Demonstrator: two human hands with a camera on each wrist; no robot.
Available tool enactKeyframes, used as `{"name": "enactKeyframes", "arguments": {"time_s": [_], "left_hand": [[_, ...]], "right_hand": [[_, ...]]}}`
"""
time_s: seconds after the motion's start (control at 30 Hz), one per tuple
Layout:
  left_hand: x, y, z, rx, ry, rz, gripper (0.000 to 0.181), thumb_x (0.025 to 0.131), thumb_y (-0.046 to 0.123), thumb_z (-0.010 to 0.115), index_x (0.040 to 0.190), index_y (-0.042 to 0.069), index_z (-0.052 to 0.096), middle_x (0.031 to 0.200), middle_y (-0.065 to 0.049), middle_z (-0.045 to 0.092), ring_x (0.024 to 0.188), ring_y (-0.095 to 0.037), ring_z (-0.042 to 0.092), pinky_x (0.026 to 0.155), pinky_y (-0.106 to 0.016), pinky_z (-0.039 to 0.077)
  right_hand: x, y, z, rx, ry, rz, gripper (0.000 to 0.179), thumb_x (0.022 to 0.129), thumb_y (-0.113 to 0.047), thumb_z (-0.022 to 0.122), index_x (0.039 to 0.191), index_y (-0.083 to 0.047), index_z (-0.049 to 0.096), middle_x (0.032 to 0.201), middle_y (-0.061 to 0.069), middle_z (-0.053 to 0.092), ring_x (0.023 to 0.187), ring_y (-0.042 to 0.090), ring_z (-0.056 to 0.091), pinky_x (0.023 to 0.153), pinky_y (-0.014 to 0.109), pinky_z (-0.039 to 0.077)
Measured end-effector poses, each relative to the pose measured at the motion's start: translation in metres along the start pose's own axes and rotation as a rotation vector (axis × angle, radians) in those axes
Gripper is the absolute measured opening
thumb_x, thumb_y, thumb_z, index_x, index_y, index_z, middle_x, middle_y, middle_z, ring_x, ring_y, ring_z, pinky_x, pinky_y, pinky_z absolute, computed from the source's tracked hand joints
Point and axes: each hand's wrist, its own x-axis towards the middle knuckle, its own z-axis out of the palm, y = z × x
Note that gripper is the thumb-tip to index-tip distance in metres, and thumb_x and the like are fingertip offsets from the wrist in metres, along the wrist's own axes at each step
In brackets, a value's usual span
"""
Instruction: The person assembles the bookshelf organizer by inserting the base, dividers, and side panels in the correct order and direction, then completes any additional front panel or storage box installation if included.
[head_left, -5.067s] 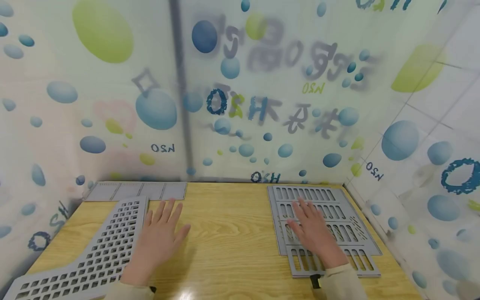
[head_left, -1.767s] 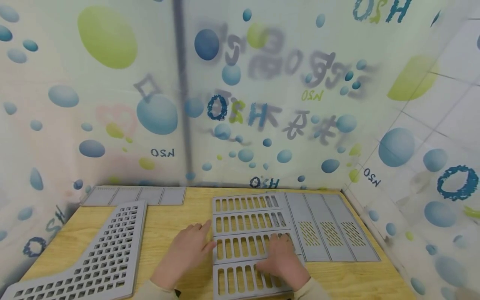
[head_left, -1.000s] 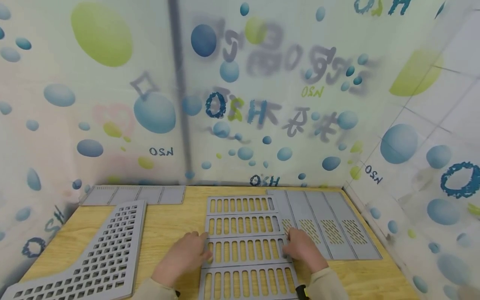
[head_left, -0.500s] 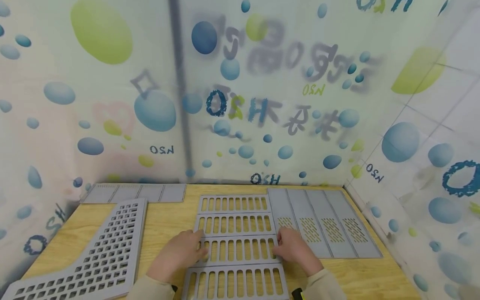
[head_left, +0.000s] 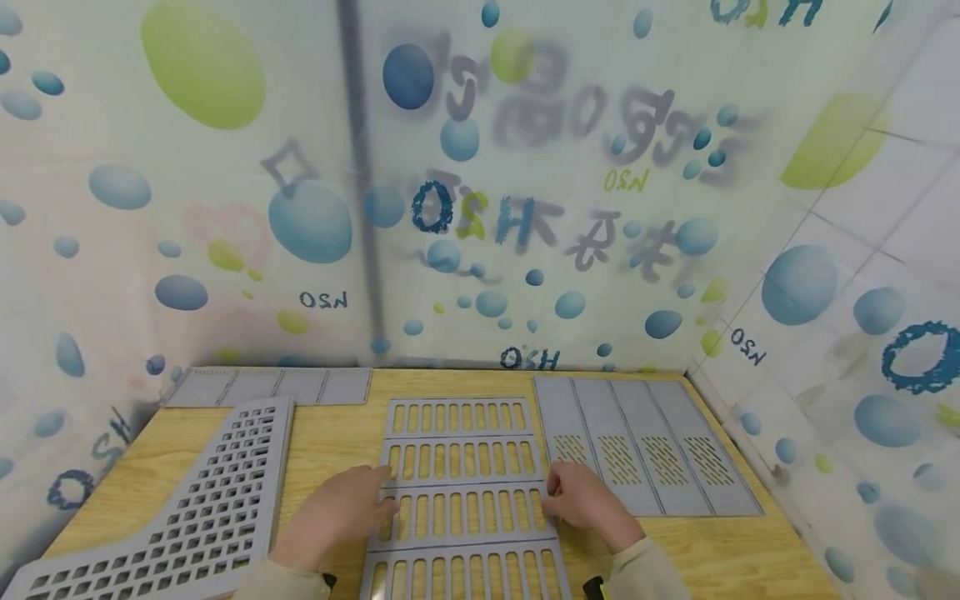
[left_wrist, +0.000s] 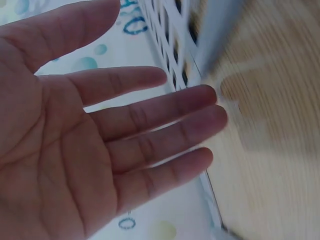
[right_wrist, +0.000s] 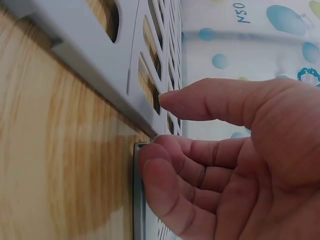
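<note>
A flat grey slotted panel (head_left: 459, 485), with rows of long openings, lies in front of me and runs out of the head view at the bottom. My left hand (head_left: 337, 508) is at its left edge. The left wrist view shows that hand's fingers (left_wrist: 170, 117) straight, the palm bare, and the panel's edge (left_wrist: 220, 37) beyond them. At the right edge, my right hand (head_left: 588, 497) has its fingers curled. In the right wrist view its thumb overlaps the slots while the index fingertip sits right at the rim, the edge between them.
On the right lies a grey sectioned panel (head_left: 630, 400) with small slanted cuts. A thicker boot-shaped panel (head_left: 217, 475) with square holes occupies the left, and a plain grey strip (head_left: 292, 386) sits behind it. Patterned sheeting (head_left: 480, 317) walls the wooden table (head_left: 442, 381).
The slotted panel has come off the stack at right, slid left and, lately, slightly nearer to me. Both hands shifted left with it; the left fingers are now straighter.
</note>
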Motion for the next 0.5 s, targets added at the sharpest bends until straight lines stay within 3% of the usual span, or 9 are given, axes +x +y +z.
{"name": "enactKeyframes", "arguments": {"time_s": [0.13, 0.3, 0.5], "left_hand": [[-0.009, -0.019, -0.008, 0.066, 0.031, 0.03, 0.058, 0.098, 0.028, 0.071, 0.141, -0.007, 0.056, 0.137, -0.032, 0.059, 0.127, -0.051, 0.055, 0.105, -0.065, 0.043], [-0.024, -0.048, -0.031, 0.164, 0.086, 0.052, 0.059, 0.099, 0.031, 0.069, 0.14, -0.009, 0.055, 0.136, -0.039, 0.054, 0.124, -0.057, 0.053, 0.101, -0.068, 0.044], [-0.037, -0.09, -0.062, 0.267, 0.121, -0.011, 0.063, 0.098, 0.035, 0.07, 0.138, -0.013, 0.055, 0.131, -0.043, 0.054, 0.12, -0.061, 0.053, 0.095, -0.07, 0.046]], "right_hand": [[-0.001, 0.001, -0.001, 0.012, 0.004, 0.004, 0.021, 0.083, -0.007, 0.079, 0.082, -0.008, 0.058, 0.073, 0.002, 0.055, 0.064, 0.016, 0.051, 0.057, 0.03, 0.041], [-0.002, 0.001, -0.002, 0.021, 0.006, 0.0, 0.02, 0.084, -0.007, 0.078, 0.081, -0.008, 0.059, 0.073, 0.002, 0.055, 0.064, 0.016, 0.051, 0.057, 0.029, 0.041], [-0.002, -0.001, -0.002, 0.031, 0.002, 0.007, 0.02, 0.084, -0.007, 0.078, 0.077, -0.009, 0.059, 0.071, 0.002, 0.055, 0.061, 0.016, 0.052, 0.055, 0.029, 0.042]]}}
